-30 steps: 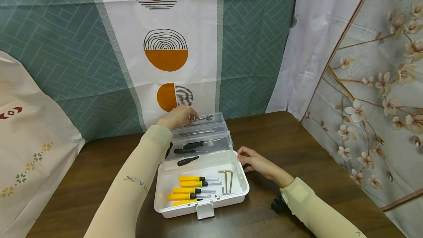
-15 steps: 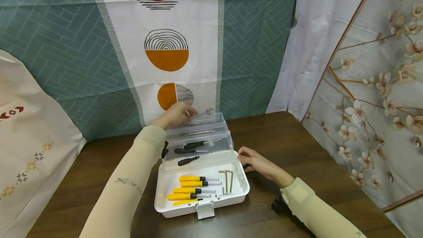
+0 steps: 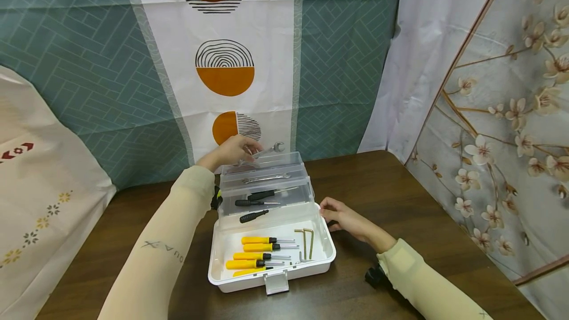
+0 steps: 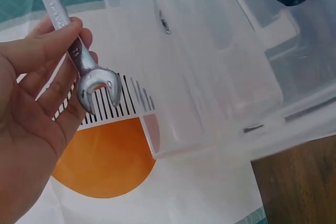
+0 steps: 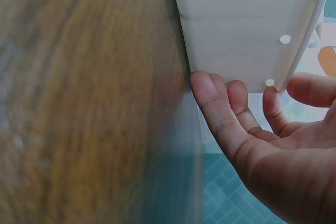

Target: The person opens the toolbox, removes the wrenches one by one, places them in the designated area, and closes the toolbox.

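In the head view my left hand (image 3: 235,151) holds a silver open-end wrench (image 3: 270,150) above the top tier of a toolbox. The left wrist view shows the wrench (image 4: 79,59) pinched between thumb and fingers, one wide jaw end pointing down. My right hand (image 3: 344,219) grips the back right corner of the white toolbox (image 3: 328,253). In the right wrist view its fingers (image 5: 210,90) press the outer wall, with the thumb by the rim. Clear tiered trays (image 3: 293,194) stand unfolded behind the box; a second wrench (image 3: 265,178) lies in the middle one.
Several yellow-handled screwdrivers (image 3: 255,247) and brass hex keys (image 3: 310,243) lie in the box bottom. Black-handled screwdrivers (image 3: 260,195) sit in the lower tray and a black handle (image 3: 253,216) below it. The brown wooden table (image 3: 378,186) meets patterned curtains behind.
My left hand has lifted the wrench up out of the top tray and moved slightly left. The right hand and the toolbox have stayed in place.
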`<state>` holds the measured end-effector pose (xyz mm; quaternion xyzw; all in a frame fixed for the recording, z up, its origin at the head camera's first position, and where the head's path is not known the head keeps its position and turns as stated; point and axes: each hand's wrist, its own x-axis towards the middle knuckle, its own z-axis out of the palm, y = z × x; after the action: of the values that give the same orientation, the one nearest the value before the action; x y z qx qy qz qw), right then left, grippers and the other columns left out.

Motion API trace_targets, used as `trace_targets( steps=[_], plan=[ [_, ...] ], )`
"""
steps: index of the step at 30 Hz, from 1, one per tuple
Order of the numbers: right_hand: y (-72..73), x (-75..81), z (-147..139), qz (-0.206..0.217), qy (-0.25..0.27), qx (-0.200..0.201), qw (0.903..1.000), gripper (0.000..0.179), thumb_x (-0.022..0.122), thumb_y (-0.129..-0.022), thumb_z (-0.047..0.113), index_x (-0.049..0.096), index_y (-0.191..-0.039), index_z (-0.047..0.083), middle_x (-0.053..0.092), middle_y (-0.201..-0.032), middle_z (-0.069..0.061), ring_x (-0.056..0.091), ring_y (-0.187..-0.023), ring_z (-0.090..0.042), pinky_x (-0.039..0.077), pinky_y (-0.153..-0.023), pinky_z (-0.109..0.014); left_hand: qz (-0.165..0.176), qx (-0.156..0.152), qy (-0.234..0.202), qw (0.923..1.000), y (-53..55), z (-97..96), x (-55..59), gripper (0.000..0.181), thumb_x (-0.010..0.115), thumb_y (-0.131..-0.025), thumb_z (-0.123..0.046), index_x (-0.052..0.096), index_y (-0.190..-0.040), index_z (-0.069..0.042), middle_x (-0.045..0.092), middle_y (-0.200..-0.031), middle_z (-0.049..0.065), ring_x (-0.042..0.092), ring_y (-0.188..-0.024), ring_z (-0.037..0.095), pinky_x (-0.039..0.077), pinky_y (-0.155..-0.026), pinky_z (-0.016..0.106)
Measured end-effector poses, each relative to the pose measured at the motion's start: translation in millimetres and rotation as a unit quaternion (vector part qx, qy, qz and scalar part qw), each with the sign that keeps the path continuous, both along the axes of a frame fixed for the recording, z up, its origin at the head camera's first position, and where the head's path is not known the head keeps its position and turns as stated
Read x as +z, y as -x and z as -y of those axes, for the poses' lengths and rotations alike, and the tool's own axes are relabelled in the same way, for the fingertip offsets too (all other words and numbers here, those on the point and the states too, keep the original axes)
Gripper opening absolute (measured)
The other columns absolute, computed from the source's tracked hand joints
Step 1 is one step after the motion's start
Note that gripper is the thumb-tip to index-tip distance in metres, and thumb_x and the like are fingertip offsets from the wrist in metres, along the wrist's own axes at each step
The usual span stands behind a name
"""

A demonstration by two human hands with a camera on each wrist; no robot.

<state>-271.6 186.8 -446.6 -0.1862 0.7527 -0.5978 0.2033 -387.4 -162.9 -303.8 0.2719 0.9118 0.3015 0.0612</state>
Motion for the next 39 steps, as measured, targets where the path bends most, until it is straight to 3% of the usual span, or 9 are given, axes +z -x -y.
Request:
trace_targets(
  steps=[9, 20, 29, 39],
  plan=[
    [-0.9, 1.6, 0, 0.000, -0.002, -0.001, 1.0000, 0.021, 0.048, -0.110, 0.019, 0.051, -0.117, 0.000, 0.058, -0.111, -0.011, 0.061, -0.100, -0.023, 0.056, -0.086, -0.041, 0.013, -0.025, 0.019, 0.9994, -5.2, 7.7, 7.4, 0.028, 0.067, -0.095, 0.006, 0.071, -0.122, 0.004, 0.070, -0.112, 0.016, 0.062, -0.107, 0.032, 0.056, -0.090, 0.041],
    [-1.3, 1.4, 1, -0.001, -0.002, 0.002, 1.0000, 0.022, 0.048, -0.110, 0.020, 0.050, -0.117, -0.001, 0.058, -0.111, -0.011, 0.062, -0.099, -0.023, 0.056, -0.087, -0.042, 0.067, -0.013, 0.030, 0.9972, -13.8, 25.2, 14.8, 0.030, 0.063, -0.095, 0.005, 0.070, -0.124, 0.004, 0.068, -0.111, 0.017, 0.060, -0.105, 0.030, 0.056, -0.087, 0.036],
    [-0.4, -0.2, -1, -0.002, -0.001, -0.001, 1.0000, 0.023, 0.048, -0.110, 0.020, 0.050, -0.118, -0.002, 0.058, -0.109, -0.011, 0.062, -0.098, -0.023, 0.055, -0.087, -0.043, 0.062, -0.009, 0.043, 0.9971, -25.4, 46.6, 20.3, 0.029, 0.062, -0.096, 0.003, 0.070, -0.124, 0.005, 0.069, -0.113, 0.019, 0.060, -0.107, 0.033, 0.057, -0.089, 0.043],
    [0.6, 0.0, 1, 0.000, -0.007, -0.002, 1.0000, 0.022, 0.048, -0.110, 0.019, 0.050, -0.118, -0.001, 0.058, -0.109, -0.011, 0.061, -0.099, -0.024, 0.055, -0.087, -0.042, 0.060, 0.017, 0.033, 0.9975, -34.5, 85.1, 19.2, 0.029, 0.061, -0.096, 0.005, 0.067, -0.124, 0.010, 0.067, -0.112, 0.023, 0.061, -0.103, 0.034, 0.058, -0.086, 0.048]
  ],
)
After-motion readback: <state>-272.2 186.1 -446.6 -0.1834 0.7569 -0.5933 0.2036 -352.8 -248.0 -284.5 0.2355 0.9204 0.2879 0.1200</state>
